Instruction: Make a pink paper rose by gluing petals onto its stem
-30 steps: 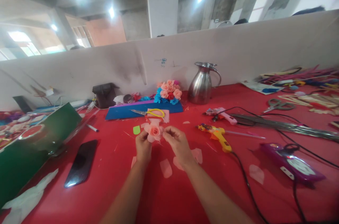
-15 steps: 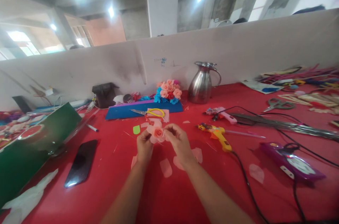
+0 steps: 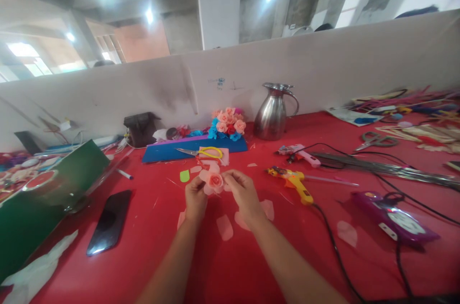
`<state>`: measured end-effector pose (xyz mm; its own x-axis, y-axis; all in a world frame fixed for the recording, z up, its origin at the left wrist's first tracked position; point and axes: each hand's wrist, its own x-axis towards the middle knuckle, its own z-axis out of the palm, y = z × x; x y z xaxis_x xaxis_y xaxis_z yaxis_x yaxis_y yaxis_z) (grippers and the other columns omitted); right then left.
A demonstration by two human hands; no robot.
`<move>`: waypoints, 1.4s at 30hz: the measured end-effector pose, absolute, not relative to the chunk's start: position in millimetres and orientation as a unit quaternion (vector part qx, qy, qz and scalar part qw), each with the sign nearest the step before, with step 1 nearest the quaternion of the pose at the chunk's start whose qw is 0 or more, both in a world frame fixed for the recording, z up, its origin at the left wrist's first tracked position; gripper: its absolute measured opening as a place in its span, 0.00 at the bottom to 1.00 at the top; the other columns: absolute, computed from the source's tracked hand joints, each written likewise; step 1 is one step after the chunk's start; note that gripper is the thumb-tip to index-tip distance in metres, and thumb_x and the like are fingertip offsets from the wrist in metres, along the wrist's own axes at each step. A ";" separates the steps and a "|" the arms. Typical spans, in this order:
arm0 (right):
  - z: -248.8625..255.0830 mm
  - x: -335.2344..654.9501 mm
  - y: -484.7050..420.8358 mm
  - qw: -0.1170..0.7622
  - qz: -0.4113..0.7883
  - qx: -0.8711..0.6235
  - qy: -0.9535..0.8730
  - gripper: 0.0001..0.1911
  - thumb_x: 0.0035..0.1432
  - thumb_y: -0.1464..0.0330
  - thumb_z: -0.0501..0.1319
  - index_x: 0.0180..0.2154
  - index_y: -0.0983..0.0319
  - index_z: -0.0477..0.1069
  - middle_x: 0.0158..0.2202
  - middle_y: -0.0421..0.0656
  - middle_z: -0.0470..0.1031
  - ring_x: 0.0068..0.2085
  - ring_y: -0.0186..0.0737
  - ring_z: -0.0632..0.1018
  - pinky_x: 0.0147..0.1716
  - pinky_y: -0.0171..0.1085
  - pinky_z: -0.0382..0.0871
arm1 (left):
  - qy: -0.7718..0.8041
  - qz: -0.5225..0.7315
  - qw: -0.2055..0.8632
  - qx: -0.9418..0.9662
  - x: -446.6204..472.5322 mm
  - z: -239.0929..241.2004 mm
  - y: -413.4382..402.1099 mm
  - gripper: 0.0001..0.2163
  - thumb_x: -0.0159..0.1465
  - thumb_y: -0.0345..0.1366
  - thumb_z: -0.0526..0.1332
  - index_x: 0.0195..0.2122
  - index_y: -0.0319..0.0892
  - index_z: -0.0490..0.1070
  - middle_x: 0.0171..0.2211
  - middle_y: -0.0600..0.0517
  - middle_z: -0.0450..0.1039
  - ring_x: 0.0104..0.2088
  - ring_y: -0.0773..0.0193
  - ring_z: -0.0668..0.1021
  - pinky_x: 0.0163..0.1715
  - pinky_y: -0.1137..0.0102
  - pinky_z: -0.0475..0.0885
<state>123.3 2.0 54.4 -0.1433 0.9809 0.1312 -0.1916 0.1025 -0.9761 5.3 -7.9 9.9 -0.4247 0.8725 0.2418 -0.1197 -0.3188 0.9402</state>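
Between my hands, above the red table, is a peach paper rose (image 3: 215, 181) with its spiral centre turned toward me. My left hand (image 3: 196, 197) is closed on the rose from the left and below, its fingertips partly hidden. On the other side my right hand (image 3: 243, 194) pinches an outer petal between thumb and fingers. Loose peach petals lie around my wrists, among them one petal (image 3: 224, 227) between the forearms. Just beyond the rose are yellow-handled scissors (image 3: 210, 152) on a folded pink paper and a small green petal-shaped piece (image 3: 184, 176).
A yellow glue gun (image 3: 296, 185) and a pink glue gun (image 3: 304, 154) lie to the right, near a purple power strip (image 3: 391, 220) with black cords. Behind stand a metal jug (image 3: 272, 115) and finished paper roses (image 3: 227, 122). At left are a phone (image 3: 109, 221) and a green box (image 3: 53, 208).
My hands and the rose stay nearly in place; the right fingers shift slightly at the outer petal. The whole view drifts a little.
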 end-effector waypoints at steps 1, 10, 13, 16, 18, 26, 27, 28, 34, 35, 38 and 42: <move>55.2 123.3 1.6 0.534 0.552 -0.379 -0.516 0.08 0.49 0.65 0.57 0.23 0.63 0.68 0.23 0.38 0.68 0.27 0.34 0.67 0.29 0.32 0.60 | 0.468 0.703 0.350 0.404 5.4 10.2 -8.0 0.09 0.45 0.26 0.61 0.29 0.38 0.76 0.27 0.52 0.77 0.30 0.63 0.76 0.33 0.70 0.70; 53.7 124.7 3.3 0.528 0.542 -0.365 -0.544 0.06 0.46 0.67 0.59 0.22 0.62 0.67 0.22 0.37 0.66 0.26 0.33 0.66 0.28 0.32 0.59 | 0.466 0.691 0.333 0.440 4.2 7.5 -8.6 0.09 0.46 0.26 0.60 0.29 0.38 0.76 0.27 0.52 0.77 0.28 0.65 0.75 0.31 0.72 0.69; 52.7 124.3 4.0 0.527 0.551 -0.368 -0.533 0.08 0.46 0.66 0.58 0.20 0.62 0.65 0.20 0.37 0.64 0.25 0.32 0.65 0.26 0.32 0.58 | 0.463 0.689 0.328 0.452 4.2 6.6 -8.4 0.10 0.47 0.26 0.60 0.30 0.38 0.76 0.28 0.52 0.77 0.29 0.64 0.75 0.32 0.71 0.69; 53.3 123.0 3.6 0.523 0.568 -0.377 -0.511 0.11 0.46 0.64 0.58 0.18 0.62 0.61 0.18 0.36 0.61 0.23 0.32 0.63 0.24 0.32 0.57 | 0.459 0.691 0.321 0.457 4.4 6.6 -7.9 0.10 0.47 0.25 0.59 0.30 0.38 0.76 0.27 0.52 0.77 0.30 0.64 0.75 0.33 0.71 0.69; 54.7 122.3 3.0 0.524 0.566 -0.391 -0.503 0.12 0.47 0.64 0.57 0.17 0.62 0.60 0.18 0.36 0.59 0.23 0.31 0.62 0.24 0.32 0.56 | 0.453 0.694 0.323 0.457 4.6 6.8 -7.6 0.10 0.47 0.25 0.59 0.30 0.38 0.76 0.27 0.52 0.76 0.30 0.64 0.75 0.33 0.71 0.69; 56.2 125.1 3.2 0.523 0.537 -0.388 -0.536 0.11 0.48 0.62 0.59 0.21 0.62 0.63 0.20 0.35 0.62 0.24 0.31 0.63 0.26 0.32 0.56 | 0.463 0.718 0.322 0.408 4.4 7.4 -6.3 0.08 0.46 0.26 0.60 0.28 0.39 0.75 0.27 0.54 0.76 0.29 0.65 0.74 0.33 0.72 0.69; 55.7 125.3 3.4 0.521 0.536 -0.383 -0.542 0.11 0.48 0.63 0.59 0.21 0.62 0.63 0.20 0.35 0.62 0.24 0.31 0.63 0.26 0.32 0.56 | 0.461 0.723 0.320 0.403 4.5 7.5 -5.9 0.08 0.46 0.26 0.60 0.28 0.39 0.75 0.26 0.54 0.76 0.29 0.65 0.74 0.33 0.72 0.69; 55.4 125.3 3.5 0.521 0.535 -0.379 -0.547 0.11 0.48 0.63 0.59 0.21 0.62 0.63 0.20 0.35 0.61 0.24 0.31 0.63 0.26 0.32 0.55 | 0.461 0.725 0.320 0.399 4.6 7.7 -5.6 0.09 0.46 0.26 0.60 0.28 0.39 0.75 0.27 0.54 0.76 0.29 0.65 0.74 0.34 0.72 0.69; 56.2 123.4 1.5 0.503 0.552 -0.364 -0.556 0.08 0.46 0.66 0.60 0.21 0.62 0.64 0.20 0.35 0.62 0.23 0.30 0.62 0.25 0.32 0.55 | 0.454 0.734 0.334 0.378 4.9 9.0 -4.8 0.08 0.45 0.28 0.62 0.28 0.40 0.76 0.26 0.54 0.76 0.30 0.64 0.74 0.34 0.71 0.69; 56.2 123.3 1.0 0.498 0.560 -0.362 -0.554 0.08 0.46 0.66 0.60 0.21 0.62 0.64 0.20 0.35 0.62 0.23 0.30 0.63 0.25 0.32 0.56 | 0.449 0.737 0.342 0.373 4.9 8.9 -4.7 0.08 0.45 0.28 0.62 0.28 0.40 0.76 0.26 0.54 0.76 0.30 0.64 0.74 0.34 0.71 0.69; 55.7 123.6 0.2 0.495 0.571 -0.352 -0.553 0.05 0.45 0.68 0.60 0.23 0.62 0.65 0.22 0.35 0.64 0.25 0.31 0.64 0.26 0.32 0.57 | 0.441 0.739 0.363 0.358 4.4 7.5 -4.1 0.09 0.45 0.28 0.62 0.29 0.39 0.76 0.27 0.53 0.76 0.31 0.64 0.75 0.35 0.71 0.69; 54.7 125.2 1.4 0.501 0.567 -0.354 -0.550 0.03 0.45 0.69 0.58 0.24 0.62 0.65 0.22 0.35 0.63 0.25 0.31 0.63 0.26 0.31 0.56 | 0.442 0.751 0.361 0.333 3.0 6.4 -2.1 0.09 0.45 0.27 0.62 0.29 0.39 0.76 0.26 0.54 0.75 0.31 0.64 0.74 0.35 0.71 0.68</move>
<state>125.2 1.4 54.7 -0.2474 0.9573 0.1495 -0.1792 0.1064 -0.9780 3.0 -2.1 6.4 -0.5173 0.8364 0.1811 -0.2484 -0.3492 0.9035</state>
